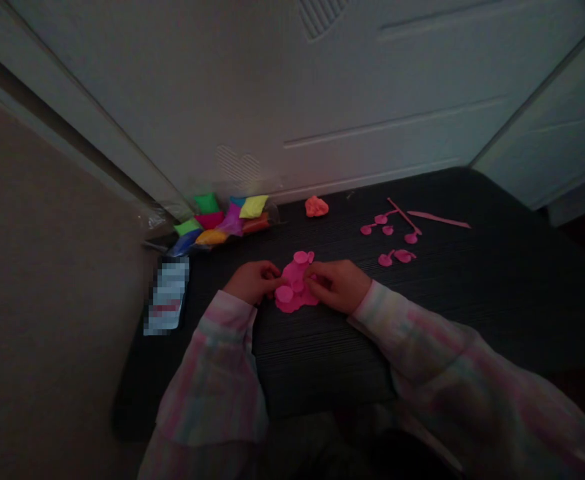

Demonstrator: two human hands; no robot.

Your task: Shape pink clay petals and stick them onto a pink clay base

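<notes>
A flat pink modelling clay sheet (297, 305) with an uneven edge lies on the dark table, with small rounded pink pieces on top of it. My left hand (255, 281) is at its left side, fingers curled and thumb against the clay edge. From the right, my right hand (339, 283) pinches at the clay's right side; its fingertips hide exactly which bit they hold. Farther right lie several small pink clay petals with thin tails (386, 259), beside a thin pink stick (405, 217) and a pink modelling knife (439, 219).
An orange clay lump (317, 207) sits behind the pink sheet. Bags of coloured clay (222, 220) in clear plastic are at the back left. A phone with a blurred screen (167, 295) lies at the table's left edge. A white panelled door (332, 100) stands behind the table.
</notes>
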